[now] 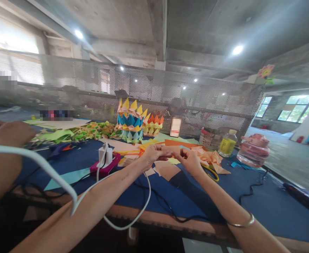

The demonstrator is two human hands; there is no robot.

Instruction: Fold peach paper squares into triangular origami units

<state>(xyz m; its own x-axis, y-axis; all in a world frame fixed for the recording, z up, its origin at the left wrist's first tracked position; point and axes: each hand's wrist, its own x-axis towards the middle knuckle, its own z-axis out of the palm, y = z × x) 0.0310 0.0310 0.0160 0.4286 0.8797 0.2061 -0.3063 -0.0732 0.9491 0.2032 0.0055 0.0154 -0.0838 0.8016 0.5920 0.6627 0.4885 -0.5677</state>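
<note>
A small piece of peach paper [172,149] is stretched between my two hands above the table. Its left end is pinched in my left hand [154,155], and my right hand [190,161] grips the other end with thumb and fingers. Just below lie loose sheets of peach paper [167,170]. Crumpled or folded peach pieces [208,156] rest beside my right hand. Behind my hands is a flat orange sheet [181,142]. Farther back stand a stacked, pointed paper crown [130,121] in yellow, blue and pale green, and an orange-and-yellow one [154,124].
A magenta power strip [105,168] with a white plug sits left, and a white cable [146,200] loops before me. At right stand a yellow-labelled bottle [227,144], a pink water jug [254,150] and a dark tool [303,197]. Another person's hand [13,135] is at left.
</note>
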